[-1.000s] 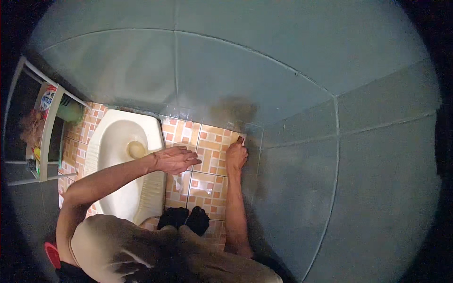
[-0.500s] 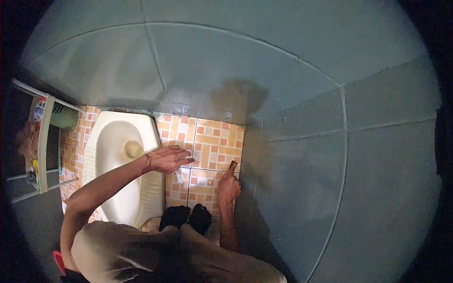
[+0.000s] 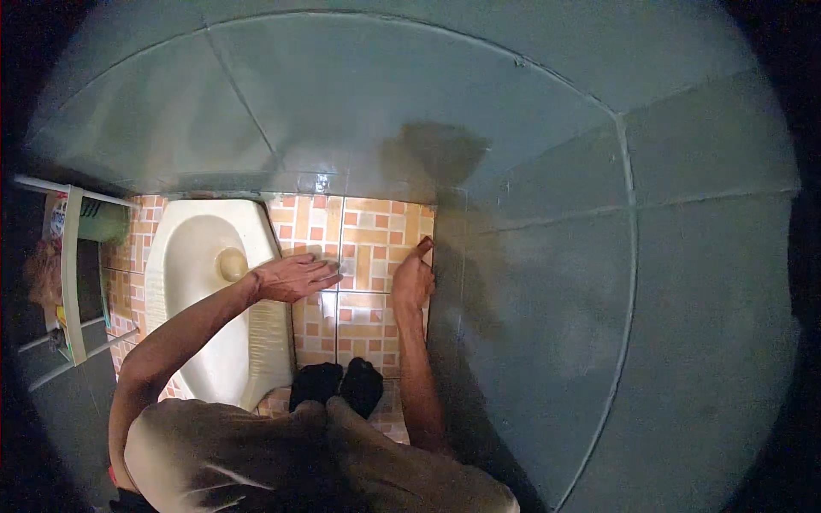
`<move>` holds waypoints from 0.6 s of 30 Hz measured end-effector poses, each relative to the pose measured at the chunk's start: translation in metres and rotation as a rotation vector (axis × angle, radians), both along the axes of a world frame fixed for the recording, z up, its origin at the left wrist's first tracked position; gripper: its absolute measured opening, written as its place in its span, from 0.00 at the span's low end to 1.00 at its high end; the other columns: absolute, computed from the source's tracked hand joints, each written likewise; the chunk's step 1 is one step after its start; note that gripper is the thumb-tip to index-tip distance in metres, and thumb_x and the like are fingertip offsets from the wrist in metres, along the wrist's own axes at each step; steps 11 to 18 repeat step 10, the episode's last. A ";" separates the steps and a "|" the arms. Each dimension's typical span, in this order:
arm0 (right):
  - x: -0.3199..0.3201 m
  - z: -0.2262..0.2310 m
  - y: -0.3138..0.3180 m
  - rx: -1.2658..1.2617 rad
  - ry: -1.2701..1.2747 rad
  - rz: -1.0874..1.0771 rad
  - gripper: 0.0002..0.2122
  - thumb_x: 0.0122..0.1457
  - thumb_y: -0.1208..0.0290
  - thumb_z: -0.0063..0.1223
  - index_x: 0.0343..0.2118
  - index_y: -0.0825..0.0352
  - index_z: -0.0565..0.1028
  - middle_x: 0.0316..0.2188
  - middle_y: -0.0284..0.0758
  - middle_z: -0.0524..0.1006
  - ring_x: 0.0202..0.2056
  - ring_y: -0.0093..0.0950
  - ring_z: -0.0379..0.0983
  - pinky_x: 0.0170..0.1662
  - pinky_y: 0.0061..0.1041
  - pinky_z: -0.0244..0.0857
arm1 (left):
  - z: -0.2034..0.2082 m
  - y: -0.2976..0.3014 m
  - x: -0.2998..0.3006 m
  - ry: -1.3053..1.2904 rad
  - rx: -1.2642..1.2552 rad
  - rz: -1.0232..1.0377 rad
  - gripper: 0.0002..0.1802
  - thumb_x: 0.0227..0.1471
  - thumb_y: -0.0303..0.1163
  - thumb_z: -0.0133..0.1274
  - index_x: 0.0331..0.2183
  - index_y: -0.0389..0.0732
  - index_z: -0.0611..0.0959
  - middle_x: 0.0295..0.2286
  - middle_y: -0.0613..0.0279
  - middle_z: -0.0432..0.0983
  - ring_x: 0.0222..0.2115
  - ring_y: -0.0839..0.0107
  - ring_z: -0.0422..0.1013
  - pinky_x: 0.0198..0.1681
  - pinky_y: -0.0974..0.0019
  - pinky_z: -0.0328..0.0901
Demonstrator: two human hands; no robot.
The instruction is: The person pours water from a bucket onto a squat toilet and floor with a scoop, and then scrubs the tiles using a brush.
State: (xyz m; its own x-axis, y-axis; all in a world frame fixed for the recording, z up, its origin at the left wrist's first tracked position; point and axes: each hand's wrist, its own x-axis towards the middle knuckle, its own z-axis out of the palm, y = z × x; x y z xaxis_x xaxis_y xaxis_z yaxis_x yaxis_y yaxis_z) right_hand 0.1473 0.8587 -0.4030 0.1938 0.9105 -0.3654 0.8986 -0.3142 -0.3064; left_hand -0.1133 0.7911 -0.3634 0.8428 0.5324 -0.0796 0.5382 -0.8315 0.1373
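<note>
My left hand (image 3: 295,278) is open, its fingers stretched toward the tiled floor (image 3: 368,244) just right of a cream squat toilet (image 3: 275,342). Whether the palm presses on the tiles cannot be told. Beside the right wall, my right hand (image 3: 414,280) is closed low over the floor. A dark reddish-brown tip (image 3: 425,245) juts out ahead of its fingers at the floor's edge. Whether that tip is a finger or a small thing in the grip is unclear.
Smooth grey-green walls (image 3: 547,291) rise at the far side and close on the right. A light-framed shelf rack (image 3: 75,282) with several items, including a green container (image 3: 101,221), stands at the left. Two dark-covered feet (image 3: 361,386) are planted below my hands.
My right hand has slid farther away along the right wall, toward the far corner. The left hand remains open beside the toilet. The whole view has shifted slightly.
</note>
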 end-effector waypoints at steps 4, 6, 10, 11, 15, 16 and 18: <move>-0.011 0.021 -0.008 0.092 -0.102 0.153 0.26 0.59 0.78 0.41 0.60 0.74 0.50 0.22 0.53 0.76 0.26 0.45 0.77 0.26 0.39 0.71 | 0.000 -0.007 -0.006 0.015 -0.014 0.024 0.32 0.50 0.32 0.44 0.57 0.37 0.60 0.53 0.54 0.63 0.50 0.66 0.65 0.52 0.62 0.59; 0.001 0.026 -0.023 0.083 -0.082 0.165 0.27 0.59 0.77 0.41 0.61 0.74 0.51 0.21 0.54 0.76 0.24 0.46 0.76 0.26 0.39 0.70 | -0.001 -0.009 -0.006 0.011 -0.026 0.036 0.32 0.51 0.33 0.44 0.58 0.37 0.60 0.53 0.55 0.63 0.51 0.66 0.64 0.53 0.62 0.59; 0.028 0.008 -0.070 -0.044 -0.053 0.150 0.36 0.55 0.78 0.48 0.65 0.61 0.44 0.23 0.55 0.76 0.27 0.43 0.78 0.28 0.42 0.72 | 0.000 -0.005 -0.004 0.039 -0.074 0.092 0.33 0.53 0.35 0.46 0.59 0.41 0.58 0.57 0.55 0.58 0.55 0.68 0.61 0.58 0.61 0.55; 0.028 0.008 -0.070 -0.044 -0.053 0.150 0.36 0.55 0.78 0.48 0.65 0.61 0.44 0.23 0.55 0.76 0.27 0.43 0.78 0.28 0.42 0.72 | 0.000 -0.005 -0.004 0.039 -0.074 0.092 0.33 0.53 0.35 0.46 0.59 0.41 0.58 0.57 0.55 0.58 0.55 0.68 0.61 0.58 0.61 0.55; 0.028 0.008 -0.070 -0.044 -0.053 0.150 0.36 0.55 0.78 0.48 0.65 0.61 0.44 0.23 0.55 0.76 0.27 0.43 0.78 0.28 0.42 0.72 | 0.000 -0.005 -0.004 0.039 -0.074 0.092 0.33 0.53 0.35 0.46 0.59 0.41 0.58 0.57 0.55 0.58 0.55 0.68 0.61 0.58 0.61 0.55; 0.028 0.008 -0.070 -0.044 -0.053 0.150 0.36 0.55 0.78 0.48 0.65 0.61 0.44 0.23 0.55 0.76 0.27 0.43 0.78 0.28 0.42 0.72 | 0.000 -0.005 -0.004 0.039 -0.074 0.092 0.33 0.53 0.35 0.46 0.59 0.41 0.58 0.57 0.55 0.58 0.55 0.68 0.61 0.58 0.61 0.55; 0.028 0.008 -0.070 -0.044 -0.053 0.150 0.36 0.55 0.78 0.48 0.65 0.61 0.44 0.23 0.55 0.76 0.27 0.43 0.78 0.28 0.42 0.72 | 0.000 -0.005 -0.004 0.039 -0.074 0.092 0.33 0.53 0.35 0.46 0.59 0.41 0.58 0.57 0.55 0.58 0.55 0.68 0.61 0.58 0.61 0.55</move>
